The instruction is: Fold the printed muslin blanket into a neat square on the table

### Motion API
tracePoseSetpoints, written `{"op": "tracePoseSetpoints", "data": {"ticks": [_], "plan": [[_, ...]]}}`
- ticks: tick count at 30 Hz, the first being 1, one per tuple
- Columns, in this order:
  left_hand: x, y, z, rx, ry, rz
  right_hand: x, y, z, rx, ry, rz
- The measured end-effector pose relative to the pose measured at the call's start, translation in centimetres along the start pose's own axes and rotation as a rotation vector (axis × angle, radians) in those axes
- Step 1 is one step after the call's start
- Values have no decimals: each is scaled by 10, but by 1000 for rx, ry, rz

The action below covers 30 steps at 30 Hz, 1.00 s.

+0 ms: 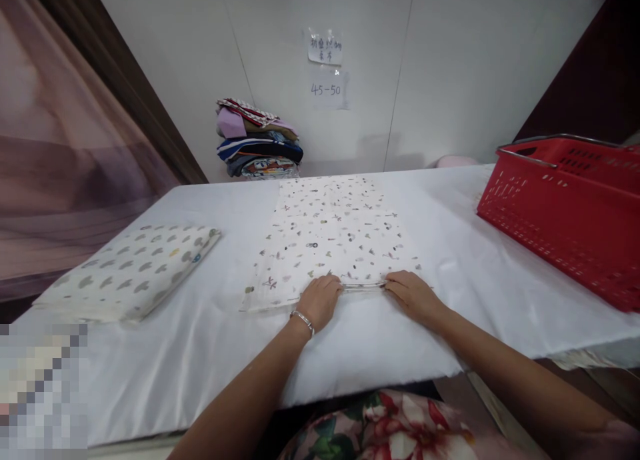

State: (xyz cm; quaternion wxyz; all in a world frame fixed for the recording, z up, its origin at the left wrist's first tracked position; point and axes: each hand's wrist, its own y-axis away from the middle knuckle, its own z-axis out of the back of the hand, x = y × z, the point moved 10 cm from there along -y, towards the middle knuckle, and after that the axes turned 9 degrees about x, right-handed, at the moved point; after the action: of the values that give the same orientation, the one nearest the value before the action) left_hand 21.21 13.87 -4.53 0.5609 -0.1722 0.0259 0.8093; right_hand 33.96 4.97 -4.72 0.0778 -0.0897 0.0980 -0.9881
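Note:
A white cloth (333, 233) printed with small motifs lies lengthwise on the table, its far end near the back edge. My left hand (320, 300), with a bracelet at the wrist, is closed on the near edge of this cloth, left of its middle. Farther right along that same edge, the fingers of my right hand (410, 295) pinch the cloth as well. Between the two hands the edge shows stacked layers. The cloth's near left corner lies flat, beyond my left hand.
A folded cloth with grey mushroom-like shapes (135, 267) rests at the left. The red plastic basket (565, 213) stands on the right. Behind the table's back edge is a pile of folded fabrics (260, 140). Paper signs (326, 70) hang on the wall.

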Motion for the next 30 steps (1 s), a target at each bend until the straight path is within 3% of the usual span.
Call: {"op": "tracePoseSetpoints", "data": {"ticks": [13,20,30], "plan": [[-9,6,-8,-7,-156,-90,-4,4,-5,-5,-2,-5],[-12,10,-6,-18,-154,-128,-4,4,-10,54,-11,8],[-10,7,-5,25,-148,-59,-3,6,-7,74,-41,1]]}}
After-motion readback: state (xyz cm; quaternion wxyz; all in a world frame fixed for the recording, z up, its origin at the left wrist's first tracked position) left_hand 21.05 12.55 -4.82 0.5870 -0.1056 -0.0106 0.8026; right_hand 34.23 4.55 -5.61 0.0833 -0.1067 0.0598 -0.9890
